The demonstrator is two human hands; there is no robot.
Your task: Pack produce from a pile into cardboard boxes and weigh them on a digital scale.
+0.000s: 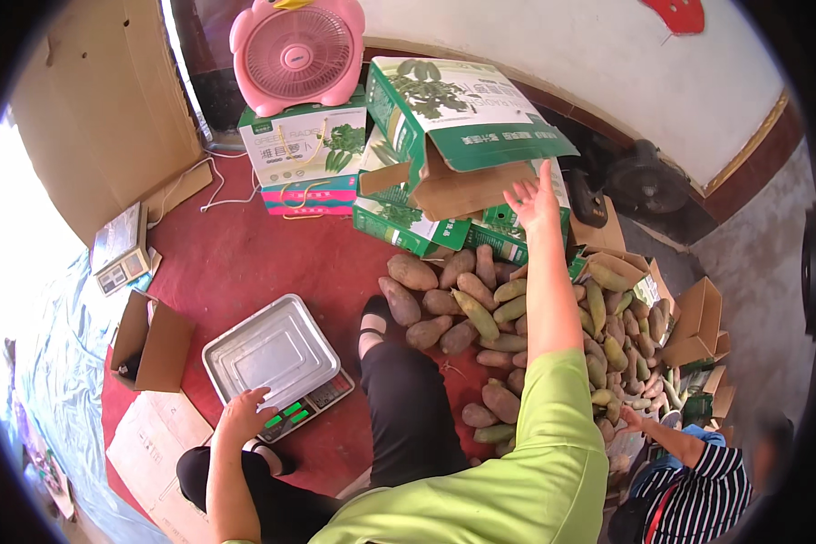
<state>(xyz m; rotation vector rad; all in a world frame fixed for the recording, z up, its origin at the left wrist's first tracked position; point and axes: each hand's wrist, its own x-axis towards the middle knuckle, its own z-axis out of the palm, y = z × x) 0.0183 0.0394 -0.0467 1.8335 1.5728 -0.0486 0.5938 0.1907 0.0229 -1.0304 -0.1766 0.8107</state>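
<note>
My right hand [537,199] reaches forward with its fingers apart, at the edge of a green-and-white cardboard carton [462,91]. That carton lies tilted on other cartons, its open end toward me; whether my fingertips touch it I cannot tell. My left hand [241,418] is open, fingers spread, at the near edge of a digital scale [310,403]. A bare metal tray [272,349] rests on the scale, whose display glows green. Under my right forearm lies a big pile of long radishes [476,313], some green, some reddish brown.
A pink fan [297,54] stands on stacked boxes [304,145]. At left are a second scale [121,247], an open brown box [151,342] and flattened cardboard [159,458]. Another person [698,480] in a striped shirt reaches into the pile at lower right. A black fan [644,177] stands by the wall.
</note>
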